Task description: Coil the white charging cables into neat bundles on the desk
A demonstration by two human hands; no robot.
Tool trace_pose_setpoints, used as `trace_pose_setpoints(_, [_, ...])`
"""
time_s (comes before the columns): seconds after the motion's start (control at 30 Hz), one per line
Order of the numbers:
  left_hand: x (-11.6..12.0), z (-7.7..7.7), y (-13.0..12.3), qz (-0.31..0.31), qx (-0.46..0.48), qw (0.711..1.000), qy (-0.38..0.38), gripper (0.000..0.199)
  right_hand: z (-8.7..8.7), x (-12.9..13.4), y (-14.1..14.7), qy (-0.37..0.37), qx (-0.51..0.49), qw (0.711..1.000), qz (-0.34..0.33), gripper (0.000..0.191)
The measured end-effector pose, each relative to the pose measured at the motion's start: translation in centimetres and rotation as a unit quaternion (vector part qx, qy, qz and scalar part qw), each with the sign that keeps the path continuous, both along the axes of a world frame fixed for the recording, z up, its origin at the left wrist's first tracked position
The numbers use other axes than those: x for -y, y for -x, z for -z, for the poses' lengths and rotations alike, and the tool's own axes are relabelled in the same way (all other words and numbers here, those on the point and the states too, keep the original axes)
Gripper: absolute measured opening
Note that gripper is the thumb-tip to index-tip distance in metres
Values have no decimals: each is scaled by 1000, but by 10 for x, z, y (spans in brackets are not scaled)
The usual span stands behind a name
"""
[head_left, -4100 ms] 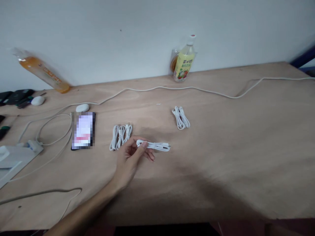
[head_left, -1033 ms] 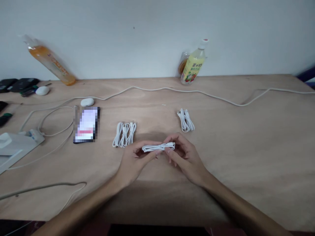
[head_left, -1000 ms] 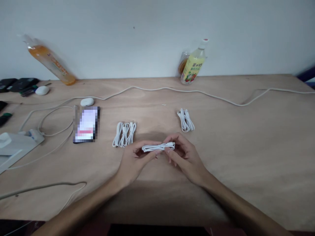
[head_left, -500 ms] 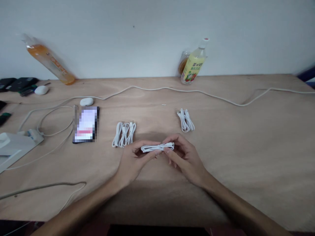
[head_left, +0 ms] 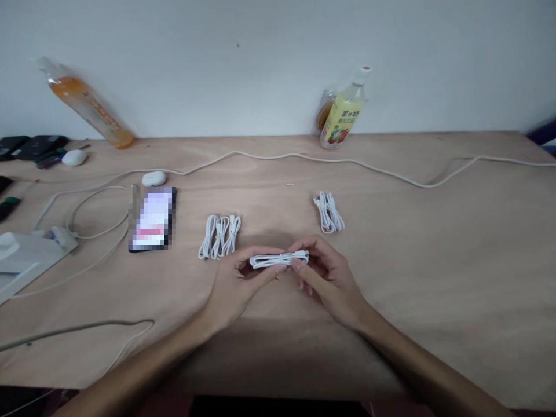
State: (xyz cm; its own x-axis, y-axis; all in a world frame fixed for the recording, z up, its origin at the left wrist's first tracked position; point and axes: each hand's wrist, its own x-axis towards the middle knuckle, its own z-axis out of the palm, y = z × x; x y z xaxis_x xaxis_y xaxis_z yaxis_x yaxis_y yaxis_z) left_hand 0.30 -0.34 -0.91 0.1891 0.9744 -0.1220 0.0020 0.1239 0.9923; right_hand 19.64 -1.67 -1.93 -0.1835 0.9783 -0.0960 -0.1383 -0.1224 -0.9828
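Observation:
Between both hands, above the wooden table, is a white cable [head_left: 267,261] folded into a flat bundle with a tie round its middle. My left hand [head_left: 237,284] grips it from the left, thumb below and fingers along the far side. My right hand [head_left: 328,274] pinches its right part near the connector end. Just beyond my left hand lie several white cable bundles [head_left: 220,236] side by side. Farther off to the right, another group of folded white cables [head_left: 329,212] rests on the table.
A phone [head_left: 153,219] lies left, with a white earbud case [head_left: 153,178] behind it. An orange bottle [head_left: 89,110] and a yellow-labelled bottle [head_left: 343,113] lean by the wall. A long white cord [head_left: 295,155] crosses the table. A white box [head_left: 26,260] sits at far left.
Almost nothing differs. Both hands keep the same hold on the cable bundle, and the whole view has shifted very slightly.

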Motion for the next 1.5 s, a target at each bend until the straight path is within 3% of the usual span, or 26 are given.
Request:
trace_pose_setpoints(0.37, [9, -12, 1, -9, 24, 998, -54, 18, -13, 4, -6, -21, -72, 997, -14, 26])
trace_pose_setpoints(0.67, [14, -12, 6, -18, -32, 993, -113, 20, -19, 10, -7, 10, -80, 996, -22, 28])
trace_pose_setpoints(0.77, [13, -16, 6, -24, -53, 993, -101, 19, -19, 11, -8, 13, -77, 997, -26, 27])
trace_pose_setpoints(1.03, [11, -14, 3, -44, -2, 998, -36, 21, -10, 12, -4, -2, -7, 1000, -1, 17])
trace_pose_setpoints(1.2, [4, -14, 1, -41, 27, 999, -22, 9, -4, 10, -1, -2, 12, 1000, 10, 16])
trace_pose_setpoints(1.33, [1, -13, 1, -33, 27, 999, -20, 4, -5, 6, -3, 27, -14, 999, -24, 17])
trace_pose_setpoints(1.5, [0, -11, 3, -5, 45, 999, 8, 16, -4, -2, -5, 66, -60, 990, -105, 25])
